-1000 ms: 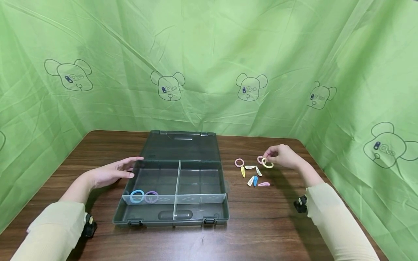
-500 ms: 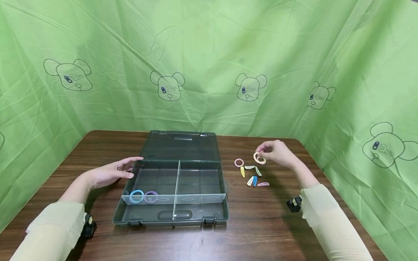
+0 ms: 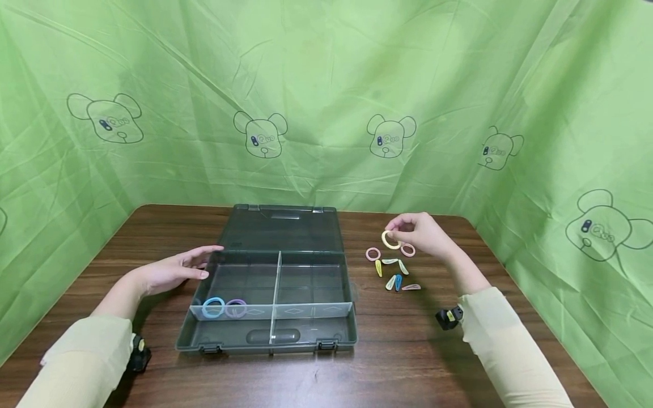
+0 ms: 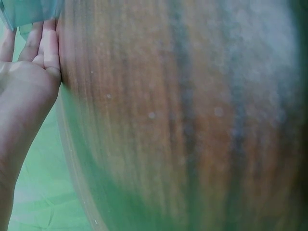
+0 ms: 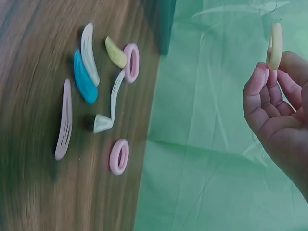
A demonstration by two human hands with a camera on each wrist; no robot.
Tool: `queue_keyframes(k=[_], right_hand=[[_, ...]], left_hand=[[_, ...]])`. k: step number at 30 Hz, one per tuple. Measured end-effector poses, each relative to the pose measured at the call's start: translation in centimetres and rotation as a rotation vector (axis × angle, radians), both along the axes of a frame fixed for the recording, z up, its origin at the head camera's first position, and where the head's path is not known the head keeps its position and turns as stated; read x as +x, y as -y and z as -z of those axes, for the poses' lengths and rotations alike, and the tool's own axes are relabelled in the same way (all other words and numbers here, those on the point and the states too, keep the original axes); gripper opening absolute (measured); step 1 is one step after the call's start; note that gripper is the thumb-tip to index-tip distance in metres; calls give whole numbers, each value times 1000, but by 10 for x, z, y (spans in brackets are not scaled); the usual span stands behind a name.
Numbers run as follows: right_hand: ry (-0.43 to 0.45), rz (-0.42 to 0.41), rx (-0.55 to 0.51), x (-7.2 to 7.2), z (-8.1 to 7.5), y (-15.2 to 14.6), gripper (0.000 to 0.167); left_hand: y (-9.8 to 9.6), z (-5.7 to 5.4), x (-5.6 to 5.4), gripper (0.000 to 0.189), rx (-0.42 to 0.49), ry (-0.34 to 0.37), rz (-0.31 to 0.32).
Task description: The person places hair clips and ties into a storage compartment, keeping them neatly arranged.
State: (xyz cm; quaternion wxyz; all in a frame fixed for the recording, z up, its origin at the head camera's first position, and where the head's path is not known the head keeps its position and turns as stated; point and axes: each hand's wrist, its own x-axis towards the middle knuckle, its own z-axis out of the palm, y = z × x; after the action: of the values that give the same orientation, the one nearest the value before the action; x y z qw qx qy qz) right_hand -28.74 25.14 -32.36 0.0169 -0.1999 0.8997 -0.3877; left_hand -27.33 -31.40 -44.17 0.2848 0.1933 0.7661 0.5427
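Observation:
My right hand (image 3: pixel 420 232) pinches a pale yellow hair tie (image 3: pixel 390 240) between thumb and fingers, raised above the table. In the right wrist view the yellow hair tie (image 5: pixel 275 47) stands edge-on at the fingertips. Two pink hair ties (image 3: pixel 373 254) lie below that hand, with several snap hair clips (image 3: pixel 398 283) in yellow, white, blue and pink near them. My left hand (image 3: pixel 170 273) rests against the left side of a dark see-through divided box (image 3: pixel 311 283), fingers loosely extended. A blue hair tie (image 3: pixel 213 307) and a purple hair tie (image 3: pixel 236 308) sit by its clear front-left divider.
The box's lid (image 3: pixel 285 229) lies folded back behind it. Two latches (image 3: pixel 327 344) stick out at the front edge. The brown wooden table (image 3: pixel 408 351) ends at a green curtain (image 3: pixel 326 68) at the back and sides.
My right hand has moved left and slightly up with the yellow hair tie, off the right-hand pink hair tie, which now shows fully. The left hand and box stay put.

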Motion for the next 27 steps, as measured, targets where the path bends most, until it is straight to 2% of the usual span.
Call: queue_keyframes(k=[2,5,11,19,27], right_hand=[[15,5,-21,2,-2,6,18],[50,4,-75,-2,5,9,20],[128,6,-150,4,-2,27,24],[94,-61,-247,11,-10,63,21],[60,-121,-212,21,-21,99,10]], left_hand=[[0,0,0,65,1,0,0],[0,1,1,65,8,1,0],[0,1,2,65,12,-2,1],[1,1,2,65,15,-2,9],[-2,-2,2,65,17,-9,-11]])
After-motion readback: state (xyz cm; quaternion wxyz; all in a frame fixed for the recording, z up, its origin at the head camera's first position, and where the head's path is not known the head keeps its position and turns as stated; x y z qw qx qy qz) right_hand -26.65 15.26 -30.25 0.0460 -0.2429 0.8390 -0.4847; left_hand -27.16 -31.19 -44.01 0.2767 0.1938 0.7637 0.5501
